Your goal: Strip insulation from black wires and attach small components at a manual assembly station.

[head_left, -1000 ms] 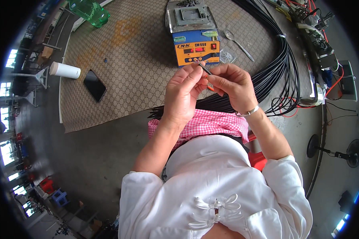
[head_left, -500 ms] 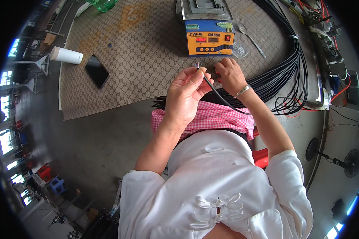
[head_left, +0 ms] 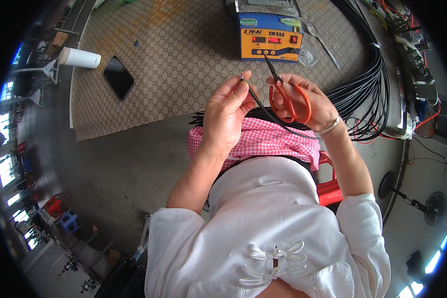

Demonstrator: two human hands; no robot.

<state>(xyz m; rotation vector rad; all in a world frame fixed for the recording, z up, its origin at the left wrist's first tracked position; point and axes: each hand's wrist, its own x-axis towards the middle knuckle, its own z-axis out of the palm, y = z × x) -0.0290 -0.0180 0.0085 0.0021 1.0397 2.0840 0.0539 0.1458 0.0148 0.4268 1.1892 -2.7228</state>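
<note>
Left hand [head_left: 224, 107] is pinching a black cable [head_left: 261, 105] near its stripped end; right hand [head_left: 323, 105] is holding red-handled scissors [head_left: 276, 75].
The left grip is pressing thumb and fingers together on the cable, with fine coloured wires [head_left: 242, 75] poking out above the fingertips; the cable is curving down to the right, passing over the pink gingham cloth [head_left: 256, 141] at the person's lap; the right grip is closing around the scissors' loops, their dark blades pointing up and leftward, near the cable's end but apart from it; beyond the hands a blue-and-yellow control box [head_left: 270, 42] is standing on the patterned surface [head_left: 159, 89]; a metal spoon [head_left: 324, 45] is lying to its right, a thick bundle of black cables [head_left: 358, 88] is curving farther right, and a smartphone [head_left: 118, 78] is lying at the left near a white tumbler [head_left: 79, 58].
</note>
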